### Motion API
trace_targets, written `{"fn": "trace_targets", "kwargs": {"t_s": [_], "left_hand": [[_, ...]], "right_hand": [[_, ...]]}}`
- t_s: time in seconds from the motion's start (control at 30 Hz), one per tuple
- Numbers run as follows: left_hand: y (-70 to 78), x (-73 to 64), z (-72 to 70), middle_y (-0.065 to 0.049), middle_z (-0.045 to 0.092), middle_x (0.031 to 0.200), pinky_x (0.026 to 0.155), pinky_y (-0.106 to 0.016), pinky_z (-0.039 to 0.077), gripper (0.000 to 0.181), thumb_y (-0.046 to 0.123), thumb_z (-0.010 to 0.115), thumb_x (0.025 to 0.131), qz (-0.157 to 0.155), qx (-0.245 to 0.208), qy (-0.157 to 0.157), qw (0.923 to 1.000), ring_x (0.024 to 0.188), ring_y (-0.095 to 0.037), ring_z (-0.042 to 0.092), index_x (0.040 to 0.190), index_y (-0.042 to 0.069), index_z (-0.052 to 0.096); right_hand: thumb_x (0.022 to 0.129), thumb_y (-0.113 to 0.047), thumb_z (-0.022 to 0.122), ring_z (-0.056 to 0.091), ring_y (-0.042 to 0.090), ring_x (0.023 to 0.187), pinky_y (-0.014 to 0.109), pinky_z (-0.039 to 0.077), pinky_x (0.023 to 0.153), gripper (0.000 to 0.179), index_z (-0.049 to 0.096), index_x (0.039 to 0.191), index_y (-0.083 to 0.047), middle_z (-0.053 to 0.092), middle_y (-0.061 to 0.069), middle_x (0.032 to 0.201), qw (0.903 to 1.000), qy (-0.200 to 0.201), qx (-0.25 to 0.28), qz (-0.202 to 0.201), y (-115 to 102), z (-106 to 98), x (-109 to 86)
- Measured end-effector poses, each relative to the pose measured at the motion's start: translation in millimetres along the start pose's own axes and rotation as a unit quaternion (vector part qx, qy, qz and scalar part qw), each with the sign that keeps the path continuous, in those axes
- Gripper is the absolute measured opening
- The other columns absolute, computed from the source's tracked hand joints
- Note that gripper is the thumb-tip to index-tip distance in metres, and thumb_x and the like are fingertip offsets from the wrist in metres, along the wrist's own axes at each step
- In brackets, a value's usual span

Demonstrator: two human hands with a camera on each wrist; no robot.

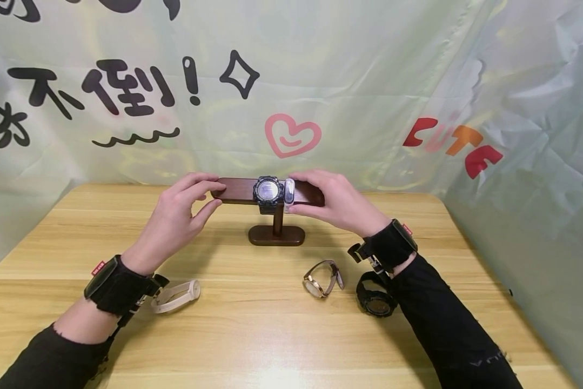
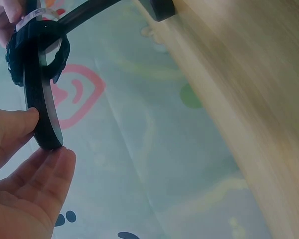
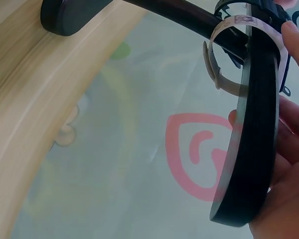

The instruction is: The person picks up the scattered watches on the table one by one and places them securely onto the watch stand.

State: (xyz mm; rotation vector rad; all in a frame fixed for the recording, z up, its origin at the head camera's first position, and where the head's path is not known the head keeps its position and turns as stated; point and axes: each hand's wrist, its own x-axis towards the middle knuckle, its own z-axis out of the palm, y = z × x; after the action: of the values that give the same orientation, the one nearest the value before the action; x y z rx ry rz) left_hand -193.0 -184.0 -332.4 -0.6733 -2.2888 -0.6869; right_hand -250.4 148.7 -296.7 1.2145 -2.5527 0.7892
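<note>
A dark brown wooden watch stand (image 1: 238, 190) carries two watches on its crossbar. One is a chunky black digital watch (image 1: 268, 191); right beside it sits a slim pale-strapped watch (image 1: 289, 190), its band looped around the bar in the right wrist view. My left hand (image 1: 176, 213) pinches the bar's left end, thumb on one face and fingertips at the tip. From the right, my right hand (image 1: 342, 202) reaches over the bar and holds the pale watch between thumb and fingers, the fingers passing behind the bar.
On the wooden table (image 1: 242, 335) lie a beige watch (image 1: 176, 296) by the left wrist, a gold-cased watch with a brown strap (image 1: 322, 280) in front of the stand, and a black watch (image 1: 375, 295) under the right wrist. A printed curtain (image 1: 359, 108) hangs behind.
</note>
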Motion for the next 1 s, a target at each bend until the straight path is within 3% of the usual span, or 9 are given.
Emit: {"fn": "trace_targets", "kwargs": {"t_s": [0.23, 0.53, 0.7, 0.83, 1.0], "left_hand": [[0.3, -0.7, -0.7, -0.014, 0.070, 0.134, 0.080, -0.044, 0.061, 0.029, 0.001, 0.079, 0.095, -0.003, 0.002, -0.001, 1.0000, 0.109, -0.030, 0.070, 0.124, 0.004, 0.076], [2.2, -1.7, -2.6, -0.014, 0.070, 0.132, 0.084, -0.043, 0.061, 0.028, 0.002, 0.080, 0.095, -0.004, 0.000, 0.001, 1.0000, 0.111, -0.030, 0.070, 0.122, 0.005, 0.076], [5.2, 0.1, -3.2, -0.014, 0.070, 0.130, 0.081, -0.042, 0.057, 0.027, 0.003, 0.081, 0.094, 0.005, 0.001, 0.004, 1.0000, 0.113, -0.031, 0.069, 0.121, 0.005, 0.076], [7.6, 0.7, -4.1, -0.015, 0.070, 0.128, 0.080, -0.043, 0.057, 0.027, 0.004, 0.081, 0.094, 0.011, 0.003, 0.003, 0.9999, 0.112, -0.032, 0.069, 0.120, 0.004, 0.076], [10.3, -0.4, -5.5, -0.014, 0.070, 0.127, 0.080, -0.043, 0.057, 0.026, 0.003, 0.082, 0.093, 0.015, 0.003, 0.004, 0.9999, 0.111, -0.032, 0.069, 0.119, 0.004, 0.077]], "right_hand": [[0.096, -0.039, 0.082, 0.066, 0.016, 0.114, 0.036, 0.059, 0.089, 0.061, 0.063, 0.150, -0.016, 0.069, 0.004, 0.144, 0.9999, 0.011, -0.006, 0.000, -2.5, -5.9, -10.7], [0.100, -0.030, 0.079, 0.066, 0.022, 0.133, 0.043, 0.057, 0.111, 0.051, 0.066, 0.146, -0.012, 0.068, 0.006, 0.145, 0.9994, 0.022, -0.024, -0.010, -8.9, -16.5, -31.1], [0.099, -0.024, 0.081, 0.066, 0.024, 0.133, 0.045, 0.057, 0.111, 0.044, 0.070, 0.140, -0.011, 0.070, 0.006, 0.141, 0.9985, 0.034, -0.040, -0.015, -12.2, -23.5, -47.0], [0.098, -0.021, 0.082, 0.070, 0.021, 0.127, 0.041, 0.062, 0.099, 0.037, 0.074, 0.133, -0.013, 0.074, 0.003, 0.135, 0.9980, 0.037, -0.048, -0.018, -14.1, -25.0, -58.2], [0.098, -0.022, 0.082, 0.073, 0.018, 0.121, 0.038, 0.063, 0.096, 0.032, 0.076, 0.129, -0.015, 0.077, 0.000, 0.128, 0.9974, 0.002, -0.067, -0.025, -16.6, -21.4, -65.9]]}}
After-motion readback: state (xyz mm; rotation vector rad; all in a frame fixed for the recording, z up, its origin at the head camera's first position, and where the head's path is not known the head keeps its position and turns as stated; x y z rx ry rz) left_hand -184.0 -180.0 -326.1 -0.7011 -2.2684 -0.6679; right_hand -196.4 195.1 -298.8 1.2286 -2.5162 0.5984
